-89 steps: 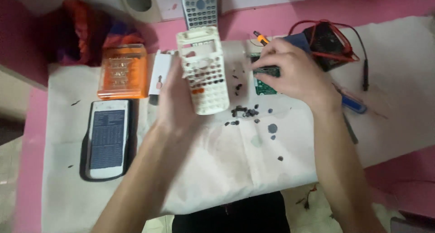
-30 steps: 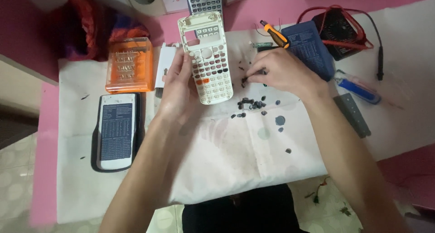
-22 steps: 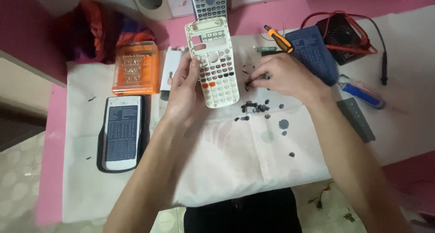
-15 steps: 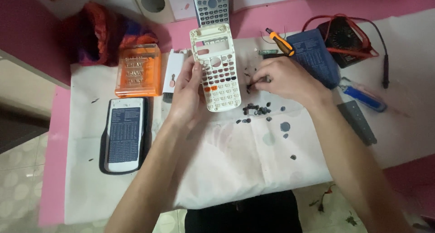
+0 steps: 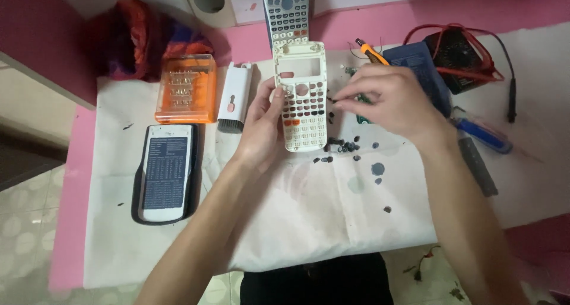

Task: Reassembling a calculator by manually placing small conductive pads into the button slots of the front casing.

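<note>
My left hand (image 5: 261, 127) holds a cream calculator front shell (image 5: 301, 94) by its left edge, tilted up above the white cloth (image 5: 297, 216). The shell has an empty screen window and rows of key holes, some filled with dark and orange keys. My right hand (image 5: 392, 100) is at the shell's right edge, fingertips pinched on a small dark key. Several loose dark keys (image 5: 341, 148) lie on the cloth just below the shell.
A calculator back cover (image 5: 166, 171) lies at left, with an orange bit box (image 5: 185, 88) and a white cleaning brush (image 5: 233, 97) beyond it. A second calculator (image 5: 286, 11), a screwdriver (image 5: 373, 53), a blue case (image 5: 418, 67), a multimeter with leads (image 5: 460, 50) and tools (image 5: 484, 136) sit at the back and right.
The shell has stayed in my left hand while my right hand lifted from the loose keys to the shell's right edge with a key pinched. The view shifted slightly.
</note>
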